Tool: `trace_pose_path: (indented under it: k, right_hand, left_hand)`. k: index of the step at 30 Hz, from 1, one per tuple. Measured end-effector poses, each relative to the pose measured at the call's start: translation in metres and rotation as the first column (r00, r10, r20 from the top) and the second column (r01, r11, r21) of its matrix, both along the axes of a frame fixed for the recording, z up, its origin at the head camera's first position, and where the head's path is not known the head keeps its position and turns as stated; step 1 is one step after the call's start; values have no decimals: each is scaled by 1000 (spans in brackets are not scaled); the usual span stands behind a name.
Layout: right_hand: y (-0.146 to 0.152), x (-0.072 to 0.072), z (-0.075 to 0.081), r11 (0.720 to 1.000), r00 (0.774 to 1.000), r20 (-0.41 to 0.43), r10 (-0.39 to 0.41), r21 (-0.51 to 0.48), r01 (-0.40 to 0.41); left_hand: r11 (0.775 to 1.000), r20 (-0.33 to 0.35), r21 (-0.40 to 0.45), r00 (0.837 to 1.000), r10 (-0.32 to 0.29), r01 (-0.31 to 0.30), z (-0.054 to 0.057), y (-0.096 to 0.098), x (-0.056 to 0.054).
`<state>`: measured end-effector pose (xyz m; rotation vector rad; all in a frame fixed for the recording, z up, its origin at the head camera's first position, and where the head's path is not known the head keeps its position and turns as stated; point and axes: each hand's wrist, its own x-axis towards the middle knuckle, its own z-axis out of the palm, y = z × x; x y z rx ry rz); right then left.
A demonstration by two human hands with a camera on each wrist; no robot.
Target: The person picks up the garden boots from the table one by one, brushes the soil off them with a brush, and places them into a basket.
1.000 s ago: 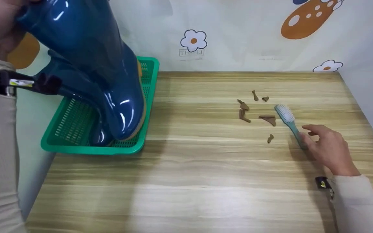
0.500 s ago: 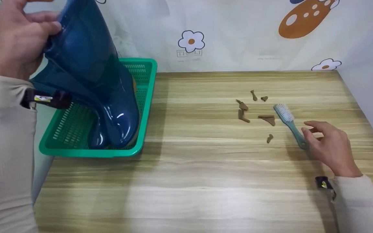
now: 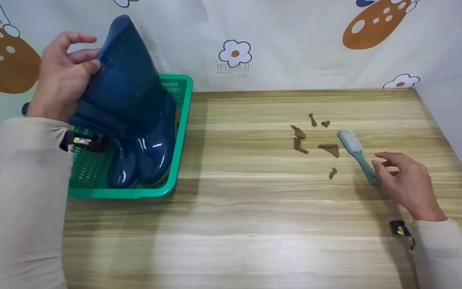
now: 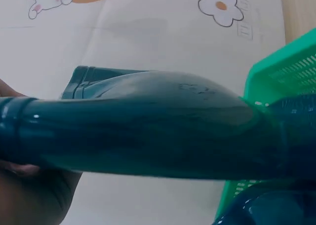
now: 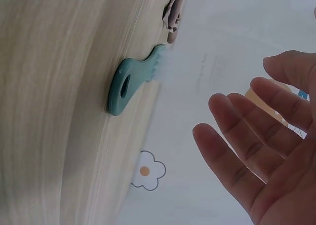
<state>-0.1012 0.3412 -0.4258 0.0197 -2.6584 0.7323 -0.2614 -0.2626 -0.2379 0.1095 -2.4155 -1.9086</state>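
Near its top rim, my left hand [image 3: 60, 78] pinches the shaft of a shiny blue rubber boot [image 3: 126, 88]. That boot stands in a green plastic basket [image 3: 185, 132], toe pointing towards me. Beside it on the left, a second blue rubber boot [image 3: 123, 170] leans over, its shaft partly hidden behind my left wrist. In the left wrist view the held boot [image 4: 163, 131] stretches across the middle, and only part of the hand shows. My right hand [image 3: 407, 182], fingers relaxed and holding nothing, hovers beside the handle of a teal brush [image 3: 361, 158] with white bristles.
Several small brown pieces, among them a folded-looking one [image 3: 330, 149], lie left of the brush on the wood-grain table [image 3: 247, 224]. A wall covering [image 3: 287, 48] with flower prints rises behind the table's back edge.
My left hand has come down and to the right with the boot's shaft, so the boot's top now shows. It sits lower in the basket. The right hand has barely moved.
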Motion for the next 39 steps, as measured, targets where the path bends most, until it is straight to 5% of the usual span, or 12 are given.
trace_pose_path:
  k: [6, 9, 13, 19, 23, 28, 33, 35, 39]
  right_hand:
    - [2, 2, -2, 1000, 1000, -17, 4, -16, -5]
    - [3, 2, -4, 1000, 1000, -26, 8, -19, -8]
    - [4, 2, -4, 1000, 1000, -24, 13, -16, -13]
    - [2, -1, 0, 1000, 1000, -11, 15, -12, -15]
    - [0, -3, 4, 1000, 999, 24, 24, 0, -24]
    - [-2, -5, 9, 999, 997, 74, 32, 18, -33]
    - [-1, -7, 16, 996, 992, 118, 47, 65, -55]
    - [0, -8, 20, 991, 987, 148, 60, 108, -77]
    - [1, -11, 30, 974, 968, 241, 67, 195, -116]
  left_hand:
    - [1000, -18, -20, 1000, -10, 9, -10, 19, -1]
    - [993, -44, -105, 998, -55, 50, -16, 31, 1]
    - [974, -56, -200, 992, -116, 103, -21, 45, 7]
    - [957, -34, -212, 977, -211, 199, -27, 56, 15]
    - [923, -23, -309, 968, -249, 230, -32, 65, 20]
    - [846, -28, -461, 948, -316, 268, -42, 76, 26]
    - [754, 76, -552, 922, -379, 355, -52, 81, 34]
    - [683, 131, -617, 907, -400, 391, -55, 83, 38]
    - [488, 210, -762, 875, -436, 426, -61, 92, 47]
